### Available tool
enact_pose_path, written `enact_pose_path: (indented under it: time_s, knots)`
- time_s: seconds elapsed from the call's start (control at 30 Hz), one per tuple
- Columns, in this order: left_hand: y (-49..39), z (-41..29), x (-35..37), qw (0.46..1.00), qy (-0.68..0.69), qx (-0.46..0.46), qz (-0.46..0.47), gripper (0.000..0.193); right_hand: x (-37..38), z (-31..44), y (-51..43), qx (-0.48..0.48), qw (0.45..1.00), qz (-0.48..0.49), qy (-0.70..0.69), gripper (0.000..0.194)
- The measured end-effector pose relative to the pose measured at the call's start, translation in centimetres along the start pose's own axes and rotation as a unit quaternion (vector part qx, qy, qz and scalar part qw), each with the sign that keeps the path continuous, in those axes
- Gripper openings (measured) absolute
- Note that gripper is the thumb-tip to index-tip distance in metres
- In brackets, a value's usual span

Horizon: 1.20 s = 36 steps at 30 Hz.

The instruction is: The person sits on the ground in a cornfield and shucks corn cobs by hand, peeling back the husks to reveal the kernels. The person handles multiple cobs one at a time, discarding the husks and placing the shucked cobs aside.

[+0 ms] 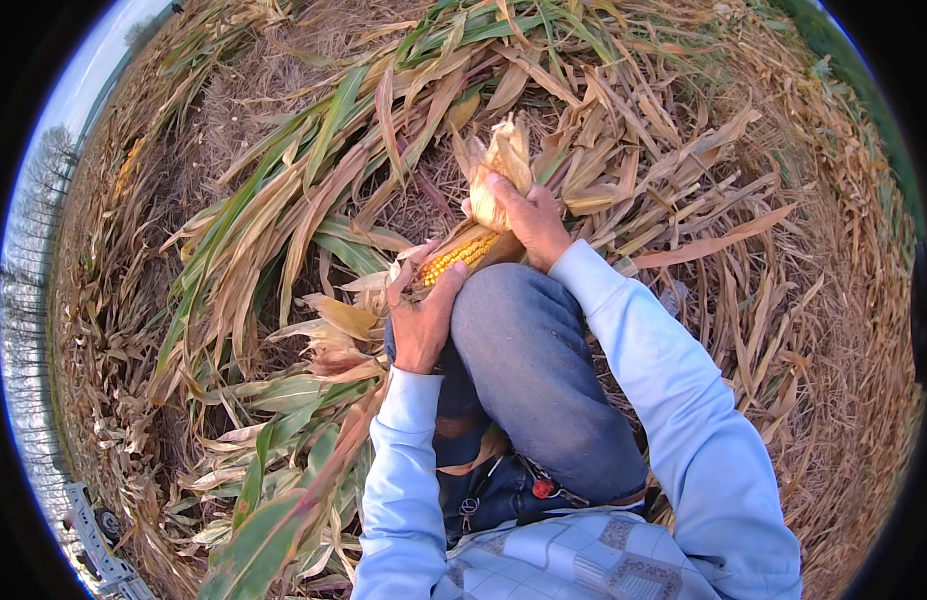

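A yellow ear of corn (pixel 460 256) lies slantwise in front of my bent knee, its kernels bared between my two hands. My left hand (pixel 424 307) grips its lower left end, thumb on the kernels. Dry husk (pixel 497 180) wraps the upper end, and my right hand (pixel 532 219) is closed around that husk. Loose pale husk leaves (pixel 343 322) spread just left of my left hand. My knee in blue jeans (pixel 523 337) is right below the ear.
Cut corn stalks with green and tan leaves (pixel 283 202) lie heaped ahead and to the left. More dry stalks (pixel 658 172) lie to the right. Another yellow ear (pixel 127 169) shows far left. A metal-framed wheeled vehicle or trailer (pixel 103 540) stands at the lower left rim.
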State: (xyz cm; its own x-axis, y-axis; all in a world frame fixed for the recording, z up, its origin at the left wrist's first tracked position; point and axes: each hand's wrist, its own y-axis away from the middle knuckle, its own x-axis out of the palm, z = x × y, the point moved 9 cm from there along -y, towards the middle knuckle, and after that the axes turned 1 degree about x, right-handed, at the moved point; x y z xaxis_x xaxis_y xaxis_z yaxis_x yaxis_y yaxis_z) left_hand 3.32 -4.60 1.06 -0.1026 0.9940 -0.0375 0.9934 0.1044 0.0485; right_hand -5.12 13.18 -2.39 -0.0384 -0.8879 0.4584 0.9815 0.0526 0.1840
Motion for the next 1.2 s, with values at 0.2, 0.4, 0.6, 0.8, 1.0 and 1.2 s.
enact_pose_path:
  time_s: [0.2, 0.4, 0.6, 0.8, 1.0, 1.2]
  knots:
    - [0.7, 0.1, -1.3, 0.997, -0.022, 0.071, 0.014, 0.046, -5.3, -4.0, -1.6, 0.108, 0.921, -0.160, -0.338, 0.023]
    - [1.2, 0.6, -0.8, 0.995, -0.061, 0.083, -0.013, 0.044, -9.3, -6.6, -3.6, 0.118, 0.896, -0.133, -0.406, 0.018]
    - [0.9, 3.2, -3.3, 0.992, 0.092, -0.021, -0.080, 0.033, -13.3, -5.6, -4.2, 0.110, 0.899, -0.129, -0.404, 0.024]
    - [1.2, 3.4, -3.0, 0.991, 0.123, -0.046, -0.031, 0.037, -14.3, -5.0, -3.3, 0.104, 0.899, -0.155, -0.395, 0.016]
    - [1.0, 3.2, -1.6, 0.998, 0.030, -0.047, 0.034, 0.054, -14.4, -0.1, 1.7, 0.124, 0.965, -0.228, 0.034, 0.054]
    - [1.4, 2.0, -1.0, 0.997, 0.039, -0.004, 0.062, 0.062, -11.8, 4.2, 5.7, 0.178, 0.959, -0.105, 0.195, 0.066]
